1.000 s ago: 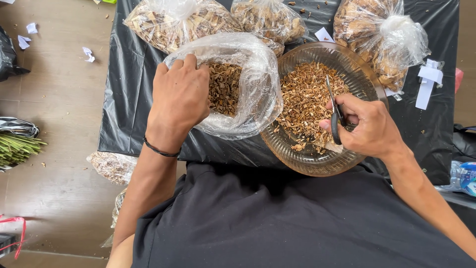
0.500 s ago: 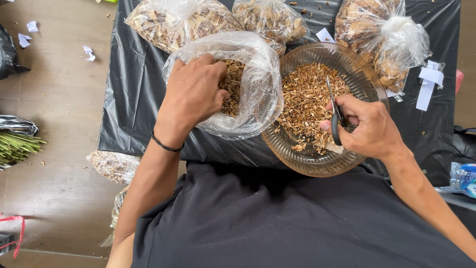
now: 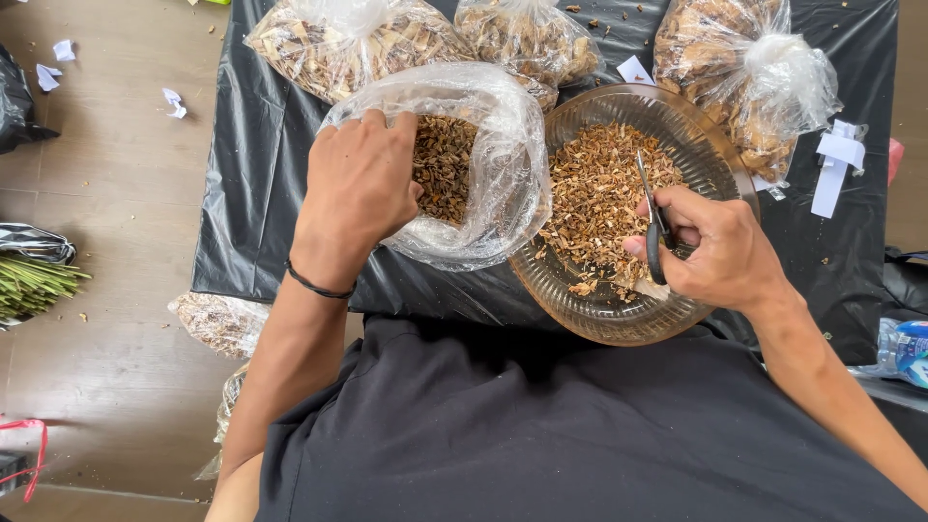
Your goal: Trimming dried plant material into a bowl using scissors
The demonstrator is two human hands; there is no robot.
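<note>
Open bag: your left hand (image 3: 360, 188) is curled over the rim of the clear plastic bag (image 3: 503, 164), fingertips dipped among the brown dried pieces (image 3: 443, 169) inside; whether they pinch any, you cannot tell.
Bowl: the clear ribbed bowl (image 3: 720, 169) sits just beside the bag, touching it, and holds lighter cut bits (image 3: 594, 198).
Scissors: your right hand (image 3: 715, 253) is closed around small dark scissors (image 3: 653, 217), blades over the bowl (handles hidden in the fist).
Stock: three knotted bags (image 3: 348, 43) of like material lie beyond.
Surface: black plastic sheet (image 3: 256, 193) over a table.
Room: wooden floor (image 3: 106, 193), paper scraps, green stalks (image 3: 34, 285) to your left.
</note>
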